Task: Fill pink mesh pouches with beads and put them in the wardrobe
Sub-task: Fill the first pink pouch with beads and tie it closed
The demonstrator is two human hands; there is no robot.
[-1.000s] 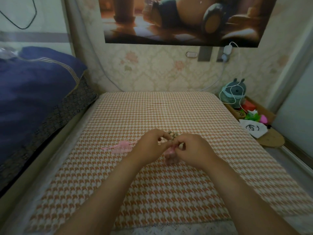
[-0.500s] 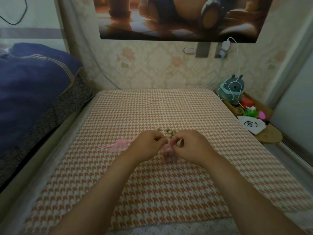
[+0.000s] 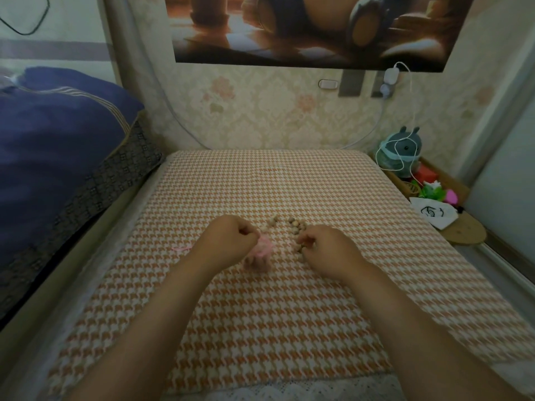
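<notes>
"Filling step, I think. Left hand (image 3: 228, 241) pinched the pink pouch (image 3: 263, 246), mid-frame."
"Right hand (image 3: 328, 251) curled its fingers on beads (image 3: 296, 227) just right of it. Next: lift some, drop 'em in w/o spilling."

Layout on the bed (image 3: 260, 328): left hand (image 3: 231, 241) and right hand (image 3: 327, 250) lie side by side. The mesh pouch (image 3: 265, 246) hangs from the left hand's fingertips, between the hands. The beads (image 3: 295, 227) lie before the right hand, some under its fingertips. A ribbon (image 3: 182, 248) lies left of the left hand.
</notes>
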